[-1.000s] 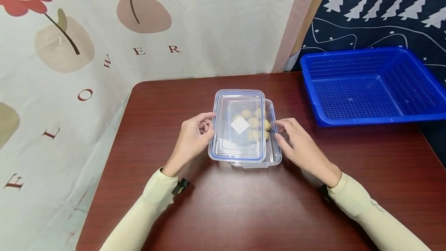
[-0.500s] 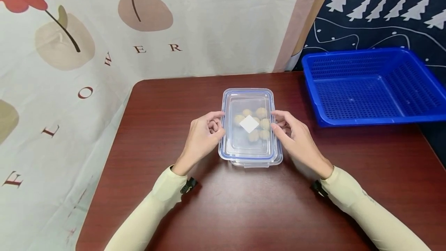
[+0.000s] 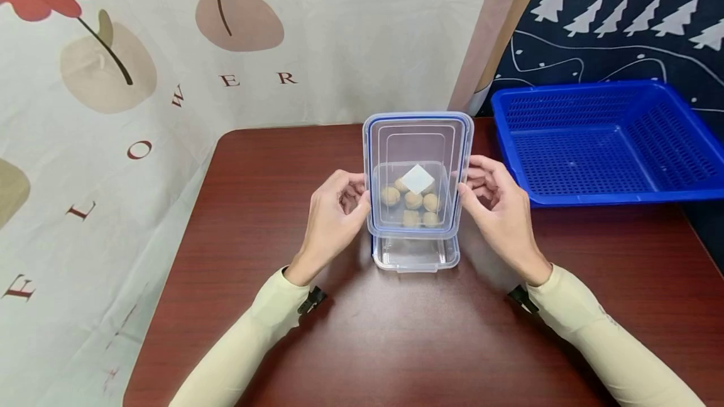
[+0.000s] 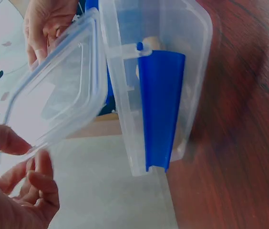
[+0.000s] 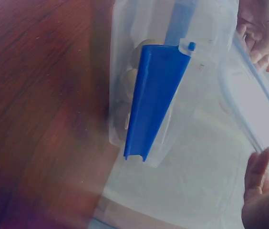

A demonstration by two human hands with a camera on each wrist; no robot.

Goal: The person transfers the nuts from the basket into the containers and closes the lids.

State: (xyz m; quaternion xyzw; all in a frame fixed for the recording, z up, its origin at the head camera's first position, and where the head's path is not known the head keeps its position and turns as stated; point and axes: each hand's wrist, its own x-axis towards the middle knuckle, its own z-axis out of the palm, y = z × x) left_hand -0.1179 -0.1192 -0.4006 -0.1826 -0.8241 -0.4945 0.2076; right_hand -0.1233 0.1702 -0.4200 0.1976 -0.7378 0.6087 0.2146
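A clear rectangular lid (image 3: pixel 415 151) with a blue seal and a white diamond sticker (image 3: pixel 417 179) is held over a clear plastic food container (image 3: pixel 416 252). My left hand (image 3: pixel 332 222) pinches its left edge between thumb and fingers; my right hand (image 3: pixel 502 218) pinches the right edge. Both wrist views show the lid tilted and apart from most of the container rim. Several round tan things that look like walnuts (image 3: pixel 390 196) lie inside, seen through the lid. A blue side clip (image 4: pixel 160 109) hangs down the container's left wall, and another blue clip (image 5: pixel 154 98) hangs on the right.
A blue plastic basket (image 3: pixel 616 196) stands at the table's back right. The dark red-brown table (image 3: pixel 396 344) ends at a flower-printed cloth (image 3: pixel 339 30) behind and on the left. A dark cloth with white trees (image 3: pixel 599 49) hangs behind the basket.
The lid first shifted right until it lay over the container, then rose and tilted, its far edge higher. My right hand, earlier beside the container, now grips the lid's right edge.
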